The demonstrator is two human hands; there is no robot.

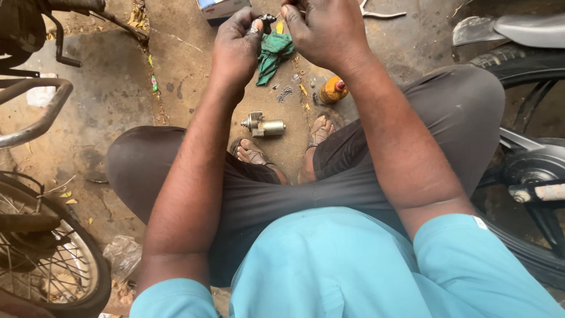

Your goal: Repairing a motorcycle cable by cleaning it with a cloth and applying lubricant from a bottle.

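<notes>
1. The person is sitting low over a concrete floor [118, 100], knees spread, both arms reaching forward to the top of the view.
2. The left hand [236, 44] is curling its fingers closed, pinching a small dark metal part [268, 18] at the fingertips; a ring is showing on 1 finger.
3. The right hand [321, 29] is closing too, its fingertips meeting the same small part from the other side, so the part is sitting between the 2 hands, touching both.
4. What kind of part it is cannot be told; it is too small and partly hidden.
5. Just below the hands a green rag [272, 54] is lying crumpled on the floor.
6. Nearer the person, between the sandalled feet, a silver starter motor [266, 125] is lying on its side, well apart from the hands.
7. An orange-capped bottle [333, 90] is lying beside the right foot.
8. A blue and white box [220, 9] is sitting at the top edge, near the left hand.
9. A spoked wheel [50, 259] is standing at the left, and a motorcycle rear wheel [529, 171] at the right.
</notes>
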